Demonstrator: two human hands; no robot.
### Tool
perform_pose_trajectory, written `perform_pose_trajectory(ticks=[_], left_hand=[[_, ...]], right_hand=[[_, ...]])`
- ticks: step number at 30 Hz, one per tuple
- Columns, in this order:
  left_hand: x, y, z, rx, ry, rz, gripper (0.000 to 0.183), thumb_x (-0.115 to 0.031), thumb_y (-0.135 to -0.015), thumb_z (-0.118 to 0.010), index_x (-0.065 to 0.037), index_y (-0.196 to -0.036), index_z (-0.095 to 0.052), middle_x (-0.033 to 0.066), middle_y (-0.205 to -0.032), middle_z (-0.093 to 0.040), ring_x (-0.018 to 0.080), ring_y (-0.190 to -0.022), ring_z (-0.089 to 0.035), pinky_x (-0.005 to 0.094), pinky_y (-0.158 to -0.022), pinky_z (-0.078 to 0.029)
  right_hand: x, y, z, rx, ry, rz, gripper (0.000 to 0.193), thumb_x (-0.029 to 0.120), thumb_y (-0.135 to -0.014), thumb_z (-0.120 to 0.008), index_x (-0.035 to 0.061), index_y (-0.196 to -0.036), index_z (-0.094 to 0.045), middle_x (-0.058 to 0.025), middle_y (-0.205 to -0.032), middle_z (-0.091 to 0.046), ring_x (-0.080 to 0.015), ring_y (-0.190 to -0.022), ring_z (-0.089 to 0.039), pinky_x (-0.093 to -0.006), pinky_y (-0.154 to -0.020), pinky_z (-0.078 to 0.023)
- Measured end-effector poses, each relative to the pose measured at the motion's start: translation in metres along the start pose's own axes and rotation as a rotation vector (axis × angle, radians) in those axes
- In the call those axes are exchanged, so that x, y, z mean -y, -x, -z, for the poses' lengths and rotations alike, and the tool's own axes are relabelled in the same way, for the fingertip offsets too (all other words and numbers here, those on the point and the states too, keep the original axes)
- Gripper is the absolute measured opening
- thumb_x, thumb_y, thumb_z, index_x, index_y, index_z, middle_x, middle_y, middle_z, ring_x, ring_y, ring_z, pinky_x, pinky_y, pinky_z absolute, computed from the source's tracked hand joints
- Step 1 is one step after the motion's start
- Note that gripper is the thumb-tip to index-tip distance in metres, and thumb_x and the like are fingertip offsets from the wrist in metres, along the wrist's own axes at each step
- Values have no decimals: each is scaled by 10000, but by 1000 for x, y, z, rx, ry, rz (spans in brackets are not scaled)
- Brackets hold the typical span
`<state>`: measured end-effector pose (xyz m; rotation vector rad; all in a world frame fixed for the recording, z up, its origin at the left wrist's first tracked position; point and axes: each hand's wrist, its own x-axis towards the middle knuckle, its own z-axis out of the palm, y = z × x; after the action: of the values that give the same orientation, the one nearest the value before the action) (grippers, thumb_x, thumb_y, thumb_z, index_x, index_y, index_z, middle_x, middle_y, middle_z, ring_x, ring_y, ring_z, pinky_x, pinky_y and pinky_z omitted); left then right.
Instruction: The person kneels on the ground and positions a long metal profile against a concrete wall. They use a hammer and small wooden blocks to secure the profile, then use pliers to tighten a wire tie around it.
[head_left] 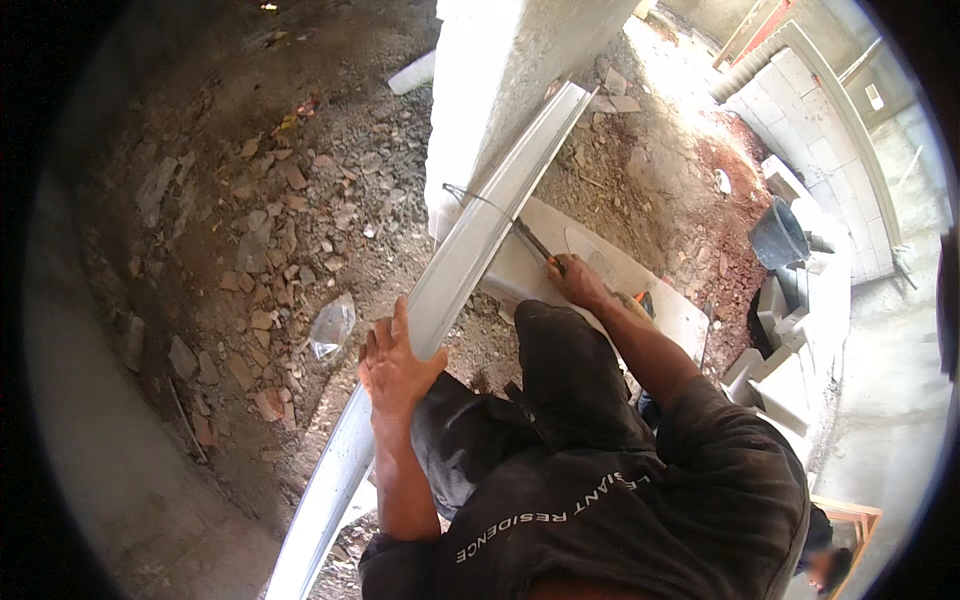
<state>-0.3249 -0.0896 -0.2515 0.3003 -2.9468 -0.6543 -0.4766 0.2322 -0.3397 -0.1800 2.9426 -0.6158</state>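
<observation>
Item, long pale profile (450,285), ribbed along its length: lying in front of and to the left of the person's body; its long axis is running from the lower left, beside the left forearm, away and up to the right, toward the foot of a white wall (470,90); item, left hand (395,365): holding the profile across its width, thumb lying on the right edge, fingers spreading over the left; this hand is being the nearer of the two, resting directly on the piece; item, right hand (578,280): closing round the dark handle of a thin-framed hand tool (535,242), seemingly a hacksaw; this hand is keeping to the right of the profile, farther along it than the left, apart from its surface; principal relation: the tool is crossing the profile roughly at right angles to the long axis, its wire-like far end projecting past the left edge, its handle pointing back toward the right hand; whether a blade is biting into the profile, one cannot tell; item, pale slab (675,318): lying beyond the knees, its left end passing beneath the profile, contact being unclear; item, clear plastic piece (333,325): lying left of the left hand, on a rubble-strewn floor (225,330); item, dark bucket (780,236): tilting at the right, well apart from both hands
</observation>
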Motion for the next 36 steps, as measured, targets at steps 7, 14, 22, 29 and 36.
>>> perform_pose_trajectory(ticks=[7, 14, 22, 29, 36], left_hand=[[-4, -1, 9, 45, -16, 31, 932, -346, -601, -772, -158, -1409, -350, 186, -1220, -517, 379, -1103, -527, 476, -923, -445], [-15, -5, 11, 94, -81, 123, 952, -317, -585, -791, -149, -1409, -345, 169, -1192, -533, 358, -1129, -494, 490, -978, -378], [-20, -10, 11, 258, -171, 247, 1024, -390, -610, -783, -164, -1456, -251, 233, -1351, -414, 409, -1269, -382, 513, -1085, -277], [-33, -17, 9, 322, -209, 375, 1025, -400, -613, -779, -161, -1451, -239, 223, -1342, -418, 405, -1251, -397, 517, -1070, -286], [-38, -24, 9, 333, -184, 420, 1018, -412, -618, -764, -169, -1454, -237, 222, -1344, -414, 412, -1254, -385, 519, -1071, -279]], right_hand=[[6, -12, 32, -11, -58, 49, 365, 400, -855, -603, 45, -906, -668, -220, -949, -622, -373, -916, -601, -443, -796, -474], [0, -216, 146, -370, -66, 74, 615, 492, -844, -589, 57, -1272, -513, -240, -1360, -428, -410, -1282, -368, -509, -1051, -308], [23, -344, 163, -53, 213, -98, 664, 509, -806, -633, 62, -1282, -513, -153, -1447, -346, -334, -1340, -320, -474, -1093, -283], [20, -367, 163, 103, 259, 7, 610, 400, -761, -719, 67, -1242, -548, -148, -1440, -363, -355, -1328, -345, -465, -1062, -345], [11, -384, 167, 145, 271, 86, 540, 402, -788, -699, 16, -1149, -588, -186, -1434, -367, -347, -1315, -370, -426, -1065, -350]])
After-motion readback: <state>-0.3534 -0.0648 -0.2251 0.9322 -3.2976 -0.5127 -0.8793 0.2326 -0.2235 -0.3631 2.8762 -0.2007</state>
